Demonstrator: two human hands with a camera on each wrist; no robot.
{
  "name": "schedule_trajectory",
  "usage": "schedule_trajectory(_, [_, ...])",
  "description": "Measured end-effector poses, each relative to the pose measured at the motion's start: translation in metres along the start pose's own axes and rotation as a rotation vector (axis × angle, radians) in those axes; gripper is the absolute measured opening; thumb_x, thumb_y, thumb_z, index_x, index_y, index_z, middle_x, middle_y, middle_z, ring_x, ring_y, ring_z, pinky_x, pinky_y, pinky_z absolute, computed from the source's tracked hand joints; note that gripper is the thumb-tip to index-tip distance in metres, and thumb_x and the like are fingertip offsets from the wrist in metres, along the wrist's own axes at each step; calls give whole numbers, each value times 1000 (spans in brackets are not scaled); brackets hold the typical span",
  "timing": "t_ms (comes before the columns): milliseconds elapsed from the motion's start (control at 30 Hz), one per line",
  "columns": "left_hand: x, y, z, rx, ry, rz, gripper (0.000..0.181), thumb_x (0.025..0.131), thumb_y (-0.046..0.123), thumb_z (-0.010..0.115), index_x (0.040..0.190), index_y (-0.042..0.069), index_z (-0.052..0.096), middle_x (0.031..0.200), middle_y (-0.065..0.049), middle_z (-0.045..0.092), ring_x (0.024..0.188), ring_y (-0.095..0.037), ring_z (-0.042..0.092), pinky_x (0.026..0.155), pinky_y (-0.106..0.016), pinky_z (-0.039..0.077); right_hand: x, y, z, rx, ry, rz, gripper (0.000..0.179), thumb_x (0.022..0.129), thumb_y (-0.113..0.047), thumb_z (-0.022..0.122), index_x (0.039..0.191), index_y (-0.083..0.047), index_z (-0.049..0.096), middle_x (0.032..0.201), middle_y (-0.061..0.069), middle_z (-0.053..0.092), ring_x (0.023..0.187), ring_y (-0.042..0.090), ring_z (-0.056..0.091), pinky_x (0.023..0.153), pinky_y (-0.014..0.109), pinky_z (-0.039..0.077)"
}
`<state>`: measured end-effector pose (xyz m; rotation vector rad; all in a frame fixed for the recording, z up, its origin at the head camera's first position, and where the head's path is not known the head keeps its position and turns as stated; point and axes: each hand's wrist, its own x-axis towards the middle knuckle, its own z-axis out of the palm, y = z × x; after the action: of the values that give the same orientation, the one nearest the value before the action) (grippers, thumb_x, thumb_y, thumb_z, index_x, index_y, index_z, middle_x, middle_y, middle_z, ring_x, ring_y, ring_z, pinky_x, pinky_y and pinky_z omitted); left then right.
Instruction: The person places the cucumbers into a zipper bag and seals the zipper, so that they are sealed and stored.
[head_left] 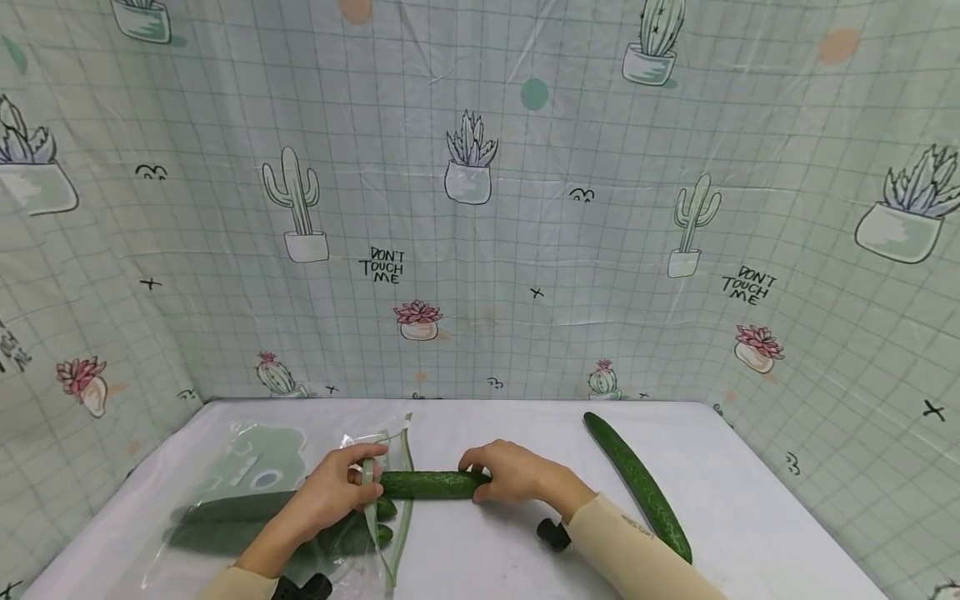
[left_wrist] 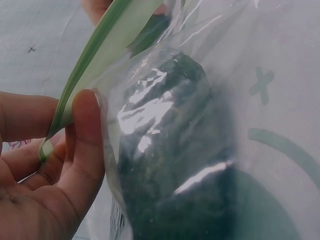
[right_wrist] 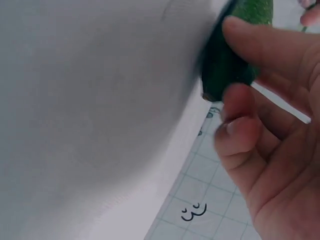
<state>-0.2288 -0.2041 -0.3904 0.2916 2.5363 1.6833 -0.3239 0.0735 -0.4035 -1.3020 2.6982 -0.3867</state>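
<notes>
My left hand [head_left: 330,493] pinches the green-edged mouth of a clear zip bag [head_left: 258,446] lying at the left of the table. In the left wrist view, thumb and fingers hold the green strip [left_wrist: 82,65], beside a cucumber [left_wrist: 167,170] seen through the plastic. Several cucumbers [head_left: 232,512] lie inside the bag. Another cucumber [head_left: 435,485] lies level across the bag's mouth, its left end at the opening, partly hidden by my left hand. My right hand [head_left: 517,473] grips its right end, with thumb and fingers around the dark green skin in the right wrist view.
A long, slightly curved cucumber [head_left: 637,483] lies on the white table [head_left: 525,550] to the right, beyond my right forearm. A grid-patterned curtain [head_left: 480,233] with cactus drawings stands behind the table and along both sides.
</notes>
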Motion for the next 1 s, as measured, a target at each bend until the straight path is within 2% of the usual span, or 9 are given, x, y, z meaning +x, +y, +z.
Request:
schedule_trajectory(300, [-2, 0, 0, -10, 20, -27, 56, 87, -3, 64, 139, -6, 43, 95, -11, 56, 58, -15, 42, 57, -37, 49, 3, -4, 1, -60, 98, -78, 31, 82, -15, 74, 112, -20, 67, 100, -9, 68, 92, 4, 61, 82, 28, 49])
schedule_trajectory(500, [-2, 0, -1, -12, 29, -7, 56, 86, -3, 64, 138, -7, 43, 94, -11, 55, 59, -15, 44, 56, -36, 48, 11, -11, -1, -114, 170, -143, 30, 84, -15, 72, 113, -17, 68, 104, -9, 68, 93, 3, 61, 83, 27, 49])
schedule_trajectory(667, [-1, -1, -2, -18, 31, 8, 56, 87, -2, 64, 138, -7, 42, 95, -12, 54, 58, -13, 42, 55, -34, 46, 17, -20, 1, -146, 214, -161, 29, 85, -15, 72, 113, -18, 68, 103, -9, 68, 90, 3, 61, 80, 25, 49])
schedule_trajectory(1000, [1, 3, -4, -24, 58, 35, 54, 88, -2, 63, 139, -6, 43, 92, -9, 56, 56, -12, 42, 55, -32, 47, 37, -46, 8, -133, 261, -195, 24, 86, -15, 71, 110, -18, 69, 96, -10, 66, 81, -2, 56, 71, 18, 46])
